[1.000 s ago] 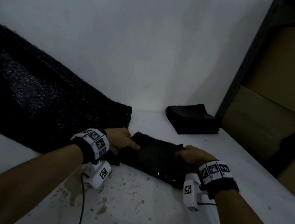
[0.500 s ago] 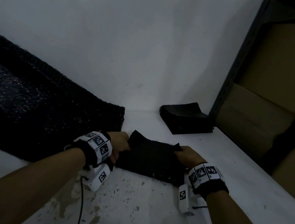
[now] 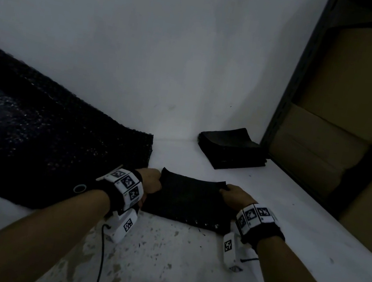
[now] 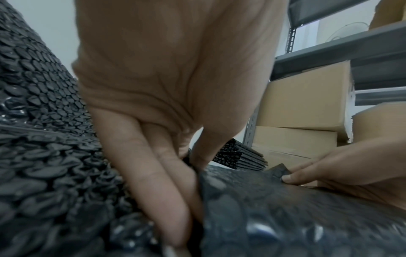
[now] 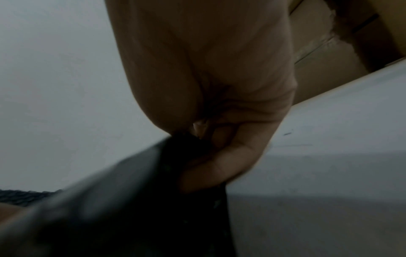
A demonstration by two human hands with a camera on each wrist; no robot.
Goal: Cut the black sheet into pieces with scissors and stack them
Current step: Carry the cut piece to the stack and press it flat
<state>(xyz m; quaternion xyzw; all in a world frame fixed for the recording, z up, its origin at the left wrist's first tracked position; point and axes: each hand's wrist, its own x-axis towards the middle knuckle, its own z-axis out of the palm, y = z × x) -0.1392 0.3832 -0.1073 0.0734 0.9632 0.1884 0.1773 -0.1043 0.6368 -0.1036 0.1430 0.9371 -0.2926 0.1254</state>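
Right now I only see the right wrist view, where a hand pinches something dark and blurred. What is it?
Observer: A cut piece of black bubble-textured sheet; the right hand pinches its far right corner.
Operator: Is the other hand on it?
Observer: Yes, the left hand grips its left edge.
Operator: Any stack yet?
Observer: A stack of black cut pieces sits farther back on the table, beside the grey metal shelving.

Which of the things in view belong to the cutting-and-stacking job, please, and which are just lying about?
Job: cut piece, held by left hand and right hand; big sheet; stack.
Lying about: boxes; shelf frame; cable.
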